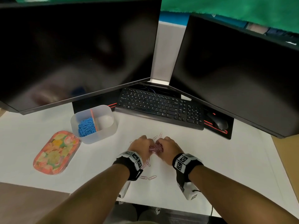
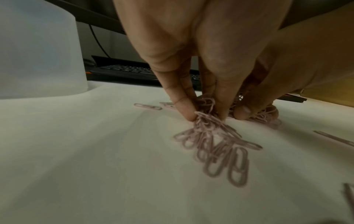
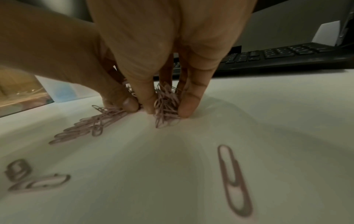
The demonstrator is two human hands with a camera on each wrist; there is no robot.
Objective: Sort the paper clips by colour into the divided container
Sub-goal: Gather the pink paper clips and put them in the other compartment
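A clear divided container (image 1: 103, 136) stands at centre left. Its left compartment holds blue paper clips (image 1: 85, 126); the right compartment looks empty. A heap of pink paper clips (image 1: 155, 147) lies on the white desk between my two hands. My left hand (image 2: 206, 116) pinches a bunch of pink paper clips (image 2: 216, 148) against the desk. Right beside it, my right hand (image 3: 167, 112) pinches another bunch of pink paper clips (image 3: 165, 104). Loose pink clips (image 1: 152, 177) lie near my wrists, and one single clip (image 3: 233, 178) lies under the right wrist.
A floral oval lid (image 1: 55, 151) lies left of the container. A black keyboard (image 1: 161, 107) and mouse (image 1: 218, 121) sit behind the hands, under two dark monitors (image 1: 72, 50) (image 1: 239, 75). The desk's front edge runs just below my forearms.
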